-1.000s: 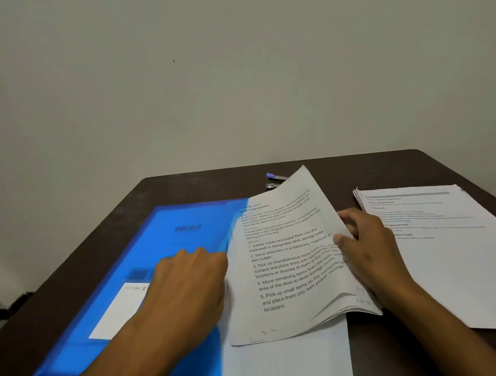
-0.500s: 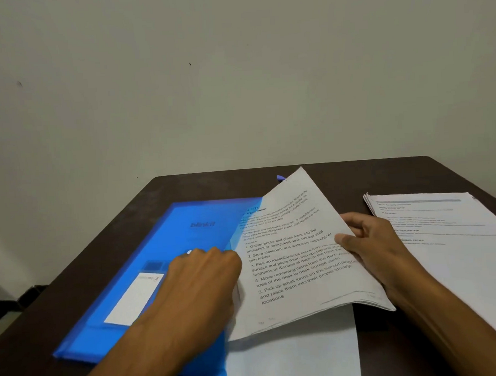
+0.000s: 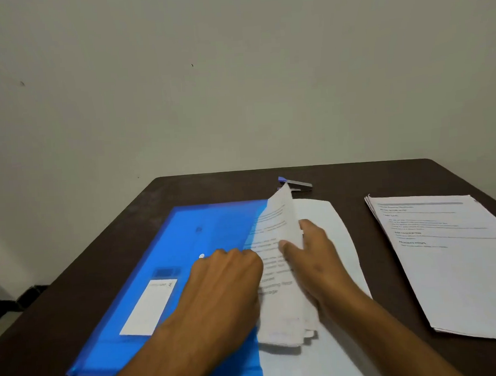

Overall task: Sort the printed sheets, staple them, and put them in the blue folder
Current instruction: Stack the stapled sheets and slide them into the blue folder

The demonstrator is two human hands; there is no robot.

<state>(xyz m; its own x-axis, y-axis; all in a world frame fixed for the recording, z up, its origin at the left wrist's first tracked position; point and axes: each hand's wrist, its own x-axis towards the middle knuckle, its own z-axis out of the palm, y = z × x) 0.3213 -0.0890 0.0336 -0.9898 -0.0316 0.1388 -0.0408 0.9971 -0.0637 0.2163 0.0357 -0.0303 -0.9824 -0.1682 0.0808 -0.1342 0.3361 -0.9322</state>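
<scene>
Blue folder [image 3: 186,248] lies flat on the left half of the dark table [image 3: 106,252], white label [image 3: 149,308] facing up, a small snap button [image 3: 202,256] just past the knuckles. Its right edge looks lifted open, though blur makes that hard to confirm.

Left hand [image 3: 226,284] sits at that edge with fingers curled; looks like it's holding the cover up, but I can't tell whether it actually grips the cover or just rests on it.

Bundle of printed sheets [image 3: 275,244] stands nearly on edge between the two hands, text side facing left, lower end at the folder mouth. Right hand [image 3: 317,264] grasps it, thumb on the printed face and fingers behind. A plain white sheet [image 3: 338,240] lies flat under and right of that hand; can't tell if it's loose paper or part of the folder.

Stapler [image 3: 294,183] sits at the far edge of the table, behind the bundle, apart from both hands.

Second stack of printed sheets [image 3: 446,258] lies flat on the right, well apart from the folder, untouched.

Progress, my read: this bundle is mid-insertion, so sorting and stapling for it are probably done; no staple visible to confirm. Left to do: seat this bundle fully, then deal with the right stack (staple if needed, file it), close the folder.
</scene>
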